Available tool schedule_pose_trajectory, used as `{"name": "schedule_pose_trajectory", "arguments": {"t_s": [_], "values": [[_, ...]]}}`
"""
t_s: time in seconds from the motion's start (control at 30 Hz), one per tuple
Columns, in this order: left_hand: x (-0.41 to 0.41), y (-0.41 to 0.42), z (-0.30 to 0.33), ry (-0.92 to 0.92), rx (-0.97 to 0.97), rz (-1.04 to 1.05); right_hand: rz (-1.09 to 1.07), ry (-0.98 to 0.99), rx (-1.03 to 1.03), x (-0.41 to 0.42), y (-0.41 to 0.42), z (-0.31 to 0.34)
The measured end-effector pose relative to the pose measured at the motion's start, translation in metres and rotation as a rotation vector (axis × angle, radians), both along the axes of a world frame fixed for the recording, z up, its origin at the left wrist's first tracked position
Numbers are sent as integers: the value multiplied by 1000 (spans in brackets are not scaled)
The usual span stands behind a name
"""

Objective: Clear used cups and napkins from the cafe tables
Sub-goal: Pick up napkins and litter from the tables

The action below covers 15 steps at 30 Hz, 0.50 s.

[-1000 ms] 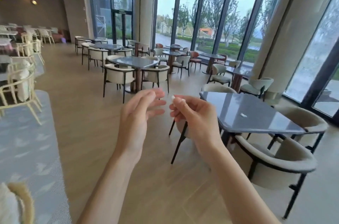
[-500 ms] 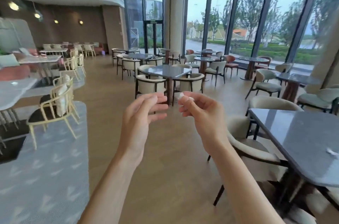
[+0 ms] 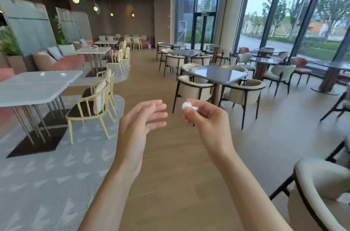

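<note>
one napkin wad in hand, two scraps on the white table

one small crumpled white paper napkin wad (image 3: 190, 106) sits at the tips of the right hand (image 3: 205, 120), pinched between thumb and curled fingers, held up in the air over the wooden floor (image 3: 170, 164). two more small white paper scraps (image 3: 42, 74) lie on the pale white marble-look table (image 3: 28, 89) at the left, apart from each other near its far edge; what they are exactly is too small to tell.

two hands show, both raised in front of the chest with bare forearms. the left hand (image 3: 139, 123) is empty, palm turned toward the right hand, fingers straight and loosely spread, close to the wad but not touching it. one yellow metal-frame chair (image 3: 91, 106) stands just beside the white table. one dark grey square table (image 3: 217, 74) with cream upholstered armchairs around it stands beyond the hands.

against half a second ago, the view has swung left: the white table and pink sofas now show more fully, the near dark table at the right has left the view, and the hands keep the same pose and the same pinch.
</note>
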<state>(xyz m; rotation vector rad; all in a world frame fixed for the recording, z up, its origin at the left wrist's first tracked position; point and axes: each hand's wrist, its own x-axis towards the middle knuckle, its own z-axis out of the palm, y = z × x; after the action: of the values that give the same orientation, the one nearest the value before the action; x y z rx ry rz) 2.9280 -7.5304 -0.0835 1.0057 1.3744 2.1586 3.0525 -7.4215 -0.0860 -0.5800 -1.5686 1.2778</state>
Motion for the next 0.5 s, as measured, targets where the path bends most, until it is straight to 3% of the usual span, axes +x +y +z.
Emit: {"name": "schedule_pose_trajectory", "arguments": {"t_s": [0.17,0.5], "values": [[-83,129,-17,-23,-20,-16,-23,-22,-13,-80,126,-16],[-223,372,21,17,-41,-131,-131,50,-12,-206,360,18]]}}
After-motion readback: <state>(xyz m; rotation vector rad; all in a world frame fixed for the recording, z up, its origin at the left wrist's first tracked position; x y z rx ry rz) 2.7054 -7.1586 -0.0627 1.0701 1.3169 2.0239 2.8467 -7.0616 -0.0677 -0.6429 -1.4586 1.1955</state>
